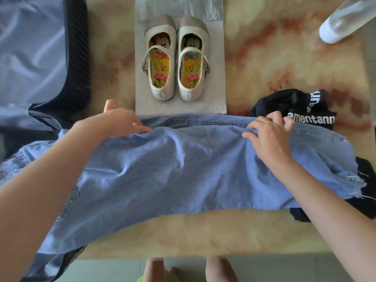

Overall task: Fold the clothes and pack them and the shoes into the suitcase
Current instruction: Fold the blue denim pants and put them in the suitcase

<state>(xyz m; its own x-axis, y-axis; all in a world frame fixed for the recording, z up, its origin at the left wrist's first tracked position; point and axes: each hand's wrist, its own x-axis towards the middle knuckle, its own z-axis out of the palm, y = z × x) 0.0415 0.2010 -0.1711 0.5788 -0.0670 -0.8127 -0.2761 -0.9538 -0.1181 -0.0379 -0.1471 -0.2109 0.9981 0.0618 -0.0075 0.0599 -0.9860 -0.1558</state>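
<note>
- Two hands are set on the blue jeans [173, 169], which are spread crosswise on the table [203, 231]. They seem to be doubled leg on leg, so folding is judged barely begun.
- The left hand [122, 121] is laid on the jeans' far edge, with the fingers straight and close together. Whether the thumb grips any cloth cannot be told.
- The right hand [268, 135] is curled over the same far edge, further right, and the seam is pinched between fingers and thumb.
- At the jeans' right end a black garment [295, 102] with white lettering is left crumpled, partly under the denim. It is yet to be folded.
- Just beyond the jeans' far edge a pair of cream strap shoes [177, 58] is stood side by side on a grey cloth bag [215, 102]. They are not yet packed.
- To the left of the jeans the open black suitcase [77, 47] is placed, and the jeans' left end is draped against its corner.
- Only the grey-blue lining [30, 47] is shown inside, and no garment or shoe is seen in the part in view.
- Well beyond the jeans' right end a clear bottle [341, 19] with a white cap is seen tilted.
</note>
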